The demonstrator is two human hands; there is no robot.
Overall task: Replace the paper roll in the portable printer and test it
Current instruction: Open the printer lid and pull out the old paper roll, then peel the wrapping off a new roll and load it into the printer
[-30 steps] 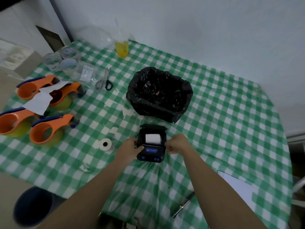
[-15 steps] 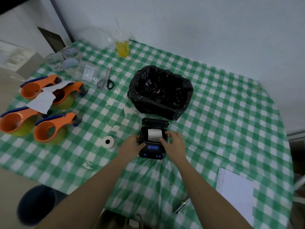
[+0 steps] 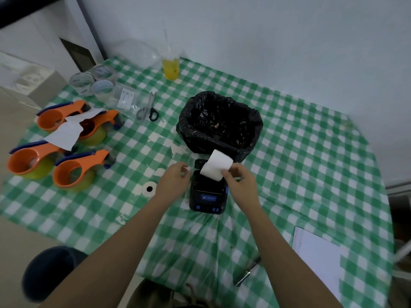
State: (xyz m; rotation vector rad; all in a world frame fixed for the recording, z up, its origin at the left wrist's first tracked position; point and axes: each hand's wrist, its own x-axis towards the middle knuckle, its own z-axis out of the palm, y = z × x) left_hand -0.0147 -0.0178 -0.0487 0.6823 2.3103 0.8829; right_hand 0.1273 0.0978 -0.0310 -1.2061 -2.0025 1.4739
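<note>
Printer (image 3: pixel 208 192) sits on checked surface (image 3: pixel 300 174), lid open. Paper roll (image 3: pixel 216 164), seated inside a moment ago, is now lifted just above the bay, pinched by right hand (image 3: pixel 241 185). Left hand (image 3: pixel 174 181) is loosely curled, empty, released from printer's side. Removal judged underway (spare roll (image 3: pixel 148 189) waits left); bin bag (image 3: pixel 220 125) behind.

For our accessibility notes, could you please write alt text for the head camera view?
A person's right hand lifts a white paper roll out of an open black portable printer on a green checked tablecloth, while the left hand rests beside the printer. A black-lined bin stands just behind; another small roll lies to the left.
</note>
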